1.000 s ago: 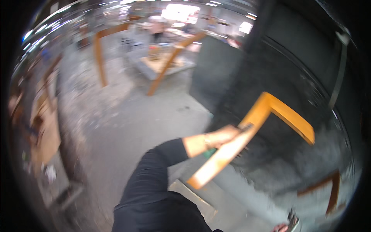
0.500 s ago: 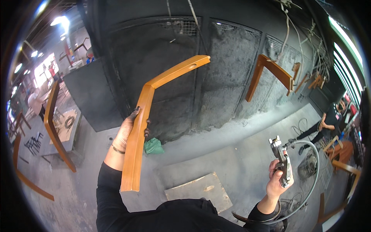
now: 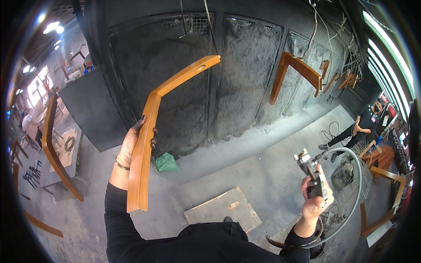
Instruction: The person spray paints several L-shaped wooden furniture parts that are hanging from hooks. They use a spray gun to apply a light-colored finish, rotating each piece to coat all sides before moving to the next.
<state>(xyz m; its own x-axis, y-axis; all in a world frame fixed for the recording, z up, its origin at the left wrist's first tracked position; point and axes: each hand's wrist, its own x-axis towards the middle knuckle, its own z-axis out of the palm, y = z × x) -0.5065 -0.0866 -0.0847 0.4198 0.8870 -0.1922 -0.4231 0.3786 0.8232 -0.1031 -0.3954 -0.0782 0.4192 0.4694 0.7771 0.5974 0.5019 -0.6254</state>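
Observation:
My left hand (image 3: 130,142) grips a bent, orange-brown wooden chair part (image 3: 151,127) near its elbow, holding it up in front of the dark spray-booth wall (image 3: 245,79). The part's long arm points down along my forearm and its upper arm slants up to the right. My right hand (image 3: 315,199) is shut on a metal spray gun (image 3: 310,173), raised at the lower right with its nozzle pointing up-left. A grey hose (image 3: 353,175) loops from the gun down behind my arm. The gun is well apart from the wooden part.
Another bent wooden part (image 3: 296,72) hangs against the wall at upper right. A green rag (image 3: 166,162) and a flat board (image 3: 221,210) lie on the floor. More wooden parts (image 3: 55,153) stand at left. A person in black (image 3: 359,127) stands at far right.
The view has swung from the open workshop floor to the booth wall. My left hand keeps hold of the wooden part, now upright, and my right hand has raised the spray gun slightly.

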